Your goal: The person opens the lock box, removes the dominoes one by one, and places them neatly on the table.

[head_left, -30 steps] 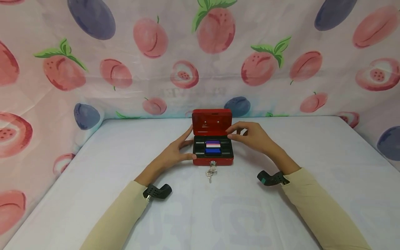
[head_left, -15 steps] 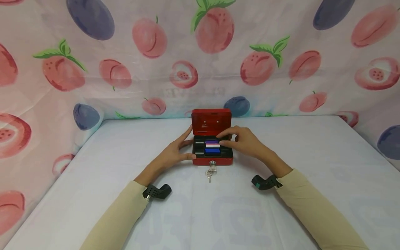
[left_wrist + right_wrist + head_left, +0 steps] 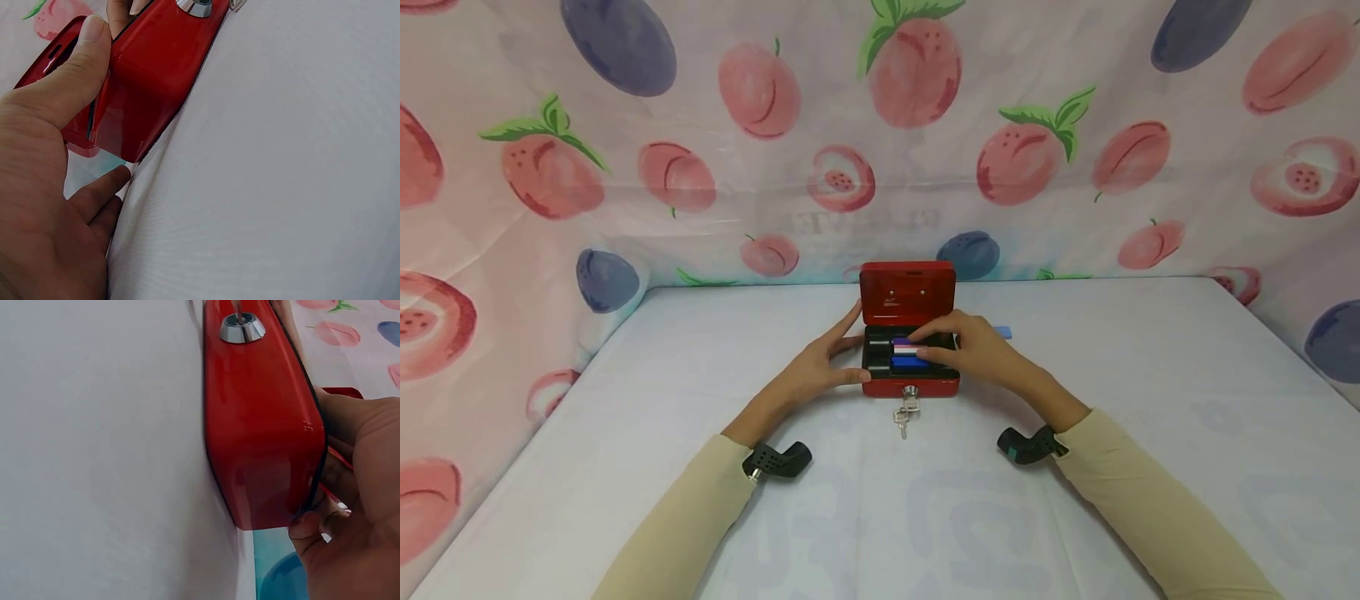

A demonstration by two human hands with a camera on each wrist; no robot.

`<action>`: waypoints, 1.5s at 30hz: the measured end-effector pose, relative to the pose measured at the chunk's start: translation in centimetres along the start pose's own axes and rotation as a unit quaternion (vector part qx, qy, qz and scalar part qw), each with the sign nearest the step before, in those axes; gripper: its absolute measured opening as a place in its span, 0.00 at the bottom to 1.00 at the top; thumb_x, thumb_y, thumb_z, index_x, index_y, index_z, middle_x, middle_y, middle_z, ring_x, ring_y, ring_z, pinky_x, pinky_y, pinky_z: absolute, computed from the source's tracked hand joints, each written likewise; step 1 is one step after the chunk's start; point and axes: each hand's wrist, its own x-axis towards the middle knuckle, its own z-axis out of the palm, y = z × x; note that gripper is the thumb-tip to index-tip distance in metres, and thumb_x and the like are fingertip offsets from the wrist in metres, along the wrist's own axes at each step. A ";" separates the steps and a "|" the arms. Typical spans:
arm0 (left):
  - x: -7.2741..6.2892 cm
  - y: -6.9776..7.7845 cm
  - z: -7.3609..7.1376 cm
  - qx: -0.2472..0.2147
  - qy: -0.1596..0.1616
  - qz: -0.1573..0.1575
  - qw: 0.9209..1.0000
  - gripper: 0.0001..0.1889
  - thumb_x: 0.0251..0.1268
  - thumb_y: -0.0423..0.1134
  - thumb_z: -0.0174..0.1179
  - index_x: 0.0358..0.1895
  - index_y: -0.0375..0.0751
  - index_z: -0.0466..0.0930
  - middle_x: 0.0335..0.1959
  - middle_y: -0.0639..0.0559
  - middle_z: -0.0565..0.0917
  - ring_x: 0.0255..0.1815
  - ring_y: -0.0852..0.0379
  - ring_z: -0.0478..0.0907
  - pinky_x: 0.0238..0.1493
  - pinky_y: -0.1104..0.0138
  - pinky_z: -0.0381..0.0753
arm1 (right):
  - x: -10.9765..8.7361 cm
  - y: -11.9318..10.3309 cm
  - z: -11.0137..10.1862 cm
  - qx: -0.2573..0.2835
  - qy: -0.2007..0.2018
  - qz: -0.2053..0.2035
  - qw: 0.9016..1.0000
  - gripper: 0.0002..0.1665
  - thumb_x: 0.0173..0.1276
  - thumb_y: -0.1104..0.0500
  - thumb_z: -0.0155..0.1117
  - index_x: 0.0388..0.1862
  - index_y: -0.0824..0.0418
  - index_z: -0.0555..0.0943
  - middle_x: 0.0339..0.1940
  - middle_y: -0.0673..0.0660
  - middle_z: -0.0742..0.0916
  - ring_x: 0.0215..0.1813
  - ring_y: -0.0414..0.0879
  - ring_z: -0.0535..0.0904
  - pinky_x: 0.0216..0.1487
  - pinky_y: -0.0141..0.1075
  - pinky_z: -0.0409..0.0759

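Note:
A small red cash box point(image 3: 910, 388) stands in the head view with its lid point(image 3: 907, 293) raised at the back. In its black tray point(image 3: 877, 346) lie a purple bar point(image 3: 899, 341), a pink and white striped bar point(image 3: 904, 350) and a blue bar point(image 3: 910, 363). My left hand point(image 3: 812, 368) rests against the box's left side, thumb on the front corner and index finger stretched up to the lid. Over the tray, my right hand point(image 3: 981, 346) has thumb and index finger on either side of the striped bar's right end; I cannot tell whether they pinch it.
Two small keys point(image 3: 902, 418) hang from the lock point(image 3: 911, 391) on the box's front. A light blue flat piece point(image 3: 1002, 332) lies behind my right hand. The white table point(image 3: 865, 517) ends against a fruit-patterned cloth point(image 3: 700, 233).
My right hand has moved left and slightly down, from beside the lid's right edge to the bars. The light blue piece has come into view behind it. The left hand keeps its place.

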 end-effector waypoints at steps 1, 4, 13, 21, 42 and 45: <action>0.0 0.0 0.0 0.000 0.000 0.000 1.000 0.52 0.57 0.38 0.69 0.78 0.57 0.40 0.68 0.35 0.66 0.70 0.40 0.61 0.69 0.44 0.50 | 0.0 0.0 0.1 0.000 -0.001 0.003 1.000 0.15 0.64 0.54 0.68 0.49 0.54 0.85 0.48 0.52 0.84 0.49 0.49 0.75 0.49 0.46 0.76; 0.0 0.0 0.0 0.000 0.000 -0.001 1.000 0.52 0.57 0.38 0.69 0.78 0.57 0.40 0.68 0.35 0.66 0.70 0.40 0.61 0.69 0.44 0.50 | 0.0 -0.1 0.2 0.000 -0.004 0.010 1.000 0.15 0.64 0.54 0.68 0.49 0.54 0.85 0.49 0.54 0.84 0.52 0.51 0.75 0.52 0.49 0.75; 0.0 -0.1 0.1 -0.001 -0.001 -0.003 1.000 0.52 0.57 0.39 0.69 0.77 0.58 0.40 0.68 0.36 0.66 0.70 0.41 0.61 0.69 0.44 0.50 | 0.0 -0.3 0.5 -0.006 -0.005 0.023 1.000 0.15 0.65 0.53 0.67 0.50 0.53 0.85 0.50 0.54 0.84 0.53 0.52 0.74 0.52 0.50 0.75; 0.0 0.0 0.0 0.001 -0.001 0.001 1.000 0.52 0.57 0.38 0.69 0.78 0.57 0.40 0.67 0.36 0.66 0.69 0.40 0.61 0.69 0.44 0.51 | 0.0 -0.5 0.5 -0.009 -0.003 0.010 1.000 0.15 0.64 0.55 0.68 0.49 0.54 0.86 0.49 0.53 0.86 0.53 0.51 0.75 0.54 0.50 0.75; -0.1 0.1 0.0 -0.009 -0.003 0.000 1.000 0.51 0.58 0.37 0.68 0.78 0.57 0.40 0.67 0.35 0.66 0.70 0.40 0.60 0.69 0.44 0.50 | 0.1 -0.7 0.4 0.007 0.001 0.035 0.999 0.14 0.63 0.56 0.69 0.49 0.49 0.86 0.50 0.51 0.84 0.53 0.49 0.74 0.53 0.48 0.74; -0.1 0.2 0.0 -0.008 -0.003 -0.002 1.000 0.51 0.58 0.37 0.68 0.78 0.57 0.40 0.67 0.35 0.66 0.70 0.40 0.60 0.69 0.44 0.50 | 0.1 -0.7 0.4 0.005 0.003 0.039 0.999 0.14 0.64 0.55 0.68 0.49 0.49 0.86 0.50 0.51 0.84 0.53 0.49 0.74 0.54 0.48 0.74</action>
